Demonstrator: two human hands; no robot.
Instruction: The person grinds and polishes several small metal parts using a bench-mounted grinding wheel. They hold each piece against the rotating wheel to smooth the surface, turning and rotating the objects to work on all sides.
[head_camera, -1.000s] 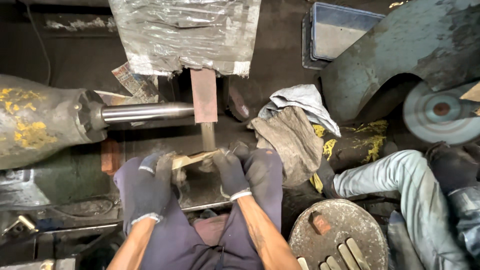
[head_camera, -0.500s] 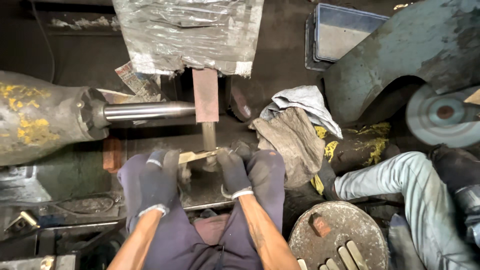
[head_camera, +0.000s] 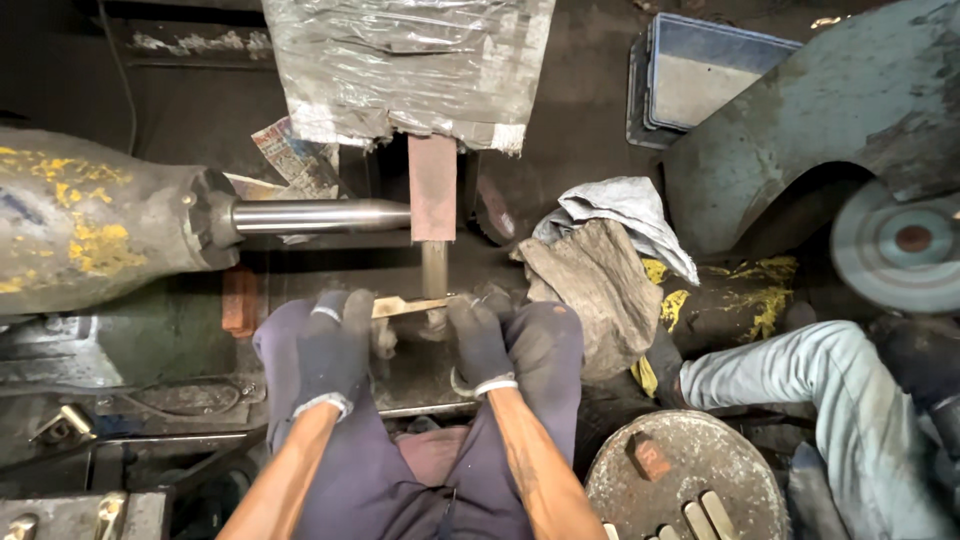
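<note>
From the head camera, we see our left hand (head_camera: 330, 350) and right hand (head_camera: 478, 340), both in dark gloves, with fingers pinching the two ends of a thin, flat metal strip (head_camera: 410, 306). We hold it level just above our knees, its middle pressed against the lower end of a narrow abrasive belt (head_camera: 433, 205). A steel shaft (head_camera: 315, 215) runs in from the left. Crumpled rags (head_camera: 600, 270) lie to the right.
</note>
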